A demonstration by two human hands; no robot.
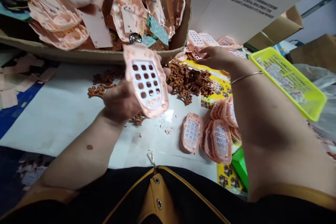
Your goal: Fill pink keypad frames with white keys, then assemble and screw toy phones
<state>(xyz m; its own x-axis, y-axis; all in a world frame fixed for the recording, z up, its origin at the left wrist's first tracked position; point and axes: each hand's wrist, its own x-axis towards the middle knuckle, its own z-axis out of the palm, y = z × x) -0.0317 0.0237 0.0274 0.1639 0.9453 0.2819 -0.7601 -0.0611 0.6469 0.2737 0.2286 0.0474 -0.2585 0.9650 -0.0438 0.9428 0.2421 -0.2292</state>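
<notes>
My left hand [122,99] is closed around a pale pink plastic shell [165,99], held up above the table. This shell has a white panel with rows of square holes, its inner side facing me. Farther back on the right, my right hand [215,57] reaches over a pile of similar pink shells [195,38]. Its thumb and fingers look apart, with nothing plainly between them. More pink shells stand stacked [222,140] near my right forearm, beside a single shell [192,133] lying on the white table surface.
Brown plastic pieces [189,80] are heaped mid-table. A cardboard box [181,47] at the back holds pink housings, wires and circuit boards. On the right sit a yellow basket [313,106] of small parts and a green container [240,166]. A white printed carton [231,10] stands behind.
</notes>
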